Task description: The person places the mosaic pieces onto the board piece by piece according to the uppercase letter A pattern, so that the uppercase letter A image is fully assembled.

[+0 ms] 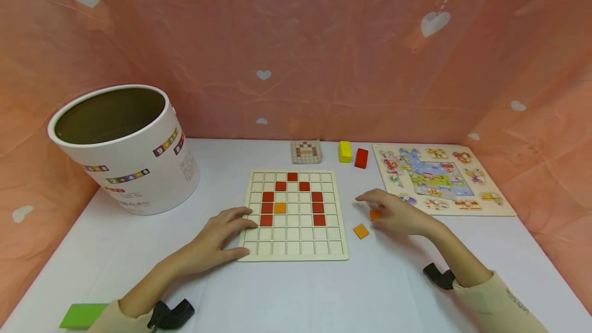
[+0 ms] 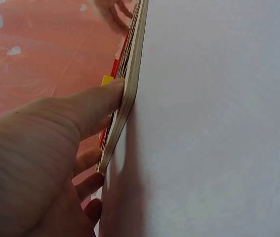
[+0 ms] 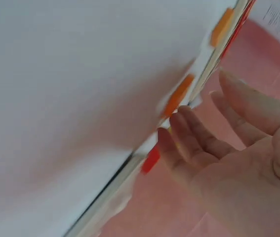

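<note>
My left hand (image 1: 215, 240) rests along the left edge of a pale wooden grid board (image 1: 293, 245), fingers spread and thumb at the near corner. Red square tiles (image 1: 292, 177) form a peaked outline on the board, and one orange tile (image 1: 279, 208) lies inside it. To the right of the board, my right hand (image 1: 393, 213) hovers low, its fingers loosely bent. Partly under this hand is an orange square tile (image 1: 375, 215); in the right wrist view the fingertips come close to that tile (image 3: 178, 96), with thumb apart. Another orange tile (image 1: 361, 231) lies nearer the board.
Behind the board are a small pattern card (image 1: 306, 152), a yellow block (image 1: 345, 151) and a red block (image 1: 361, 158). An illustrated puzzle board (image 1: 490, 181) lies at the back right. A large white bucket (image 1: 152, 168) stands at left, with a green piece (image 1: 83, 316) near the front.
</note>
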Motion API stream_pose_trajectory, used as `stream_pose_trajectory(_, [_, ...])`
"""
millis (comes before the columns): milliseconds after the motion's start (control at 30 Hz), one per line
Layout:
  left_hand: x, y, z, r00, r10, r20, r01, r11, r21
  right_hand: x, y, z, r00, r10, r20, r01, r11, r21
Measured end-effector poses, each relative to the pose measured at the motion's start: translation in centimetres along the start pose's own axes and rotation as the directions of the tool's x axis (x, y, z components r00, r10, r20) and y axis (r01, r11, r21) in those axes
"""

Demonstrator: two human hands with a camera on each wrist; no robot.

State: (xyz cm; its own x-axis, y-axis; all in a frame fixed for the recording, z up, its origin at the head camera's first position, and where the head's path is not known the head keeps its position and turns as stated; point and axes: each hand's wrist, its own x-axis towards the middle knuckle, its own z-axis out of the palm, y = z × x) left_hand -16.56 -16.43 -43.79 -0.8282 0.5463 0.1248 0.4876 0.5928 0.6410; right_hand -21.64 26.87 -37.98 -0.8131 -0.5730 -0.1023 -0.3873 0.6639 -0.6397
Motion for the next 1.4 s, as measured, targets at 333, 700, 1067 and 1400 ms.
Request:
stream_pose_trajectory(333, [0.0, 0.1, 0.0, 1.0, -0.007, 0.004, 0.007, 1.0, 0.001, -0.6, 1.9, -0.1, 0.997, -0.005, -0.077, 0.004, 1.0, -0.011])
stream_pose_trajectory(700, [-0.1, 0.3, -0.1, 1.0, -0.008, 0.006, 0.008, 1.0, 0.0, 0.0, 1.6, -0.2, 0.999, -0.018, -0.047, 0.019, 1.0, 0.009])
stream_pose_trajectory(1067, [-0.1, 0.3, -0.1, 1.0, -0.005, 0.004, 0.005, 1.0, -0.003, 6.1, -2.8, 1.1, 0.997, -0.069, -0.036, 0.073, 0.988, 0.135])
stream_pose_trajectory(1400, [-0.1, 0.1, -0.1, 1.0, -0.018, 0.011, 0.018, 1.0, -0.012, 12.1, -7.4, 3.3, 0.966, -0.214, 0.144, 0.186, 0.965, 0.185])
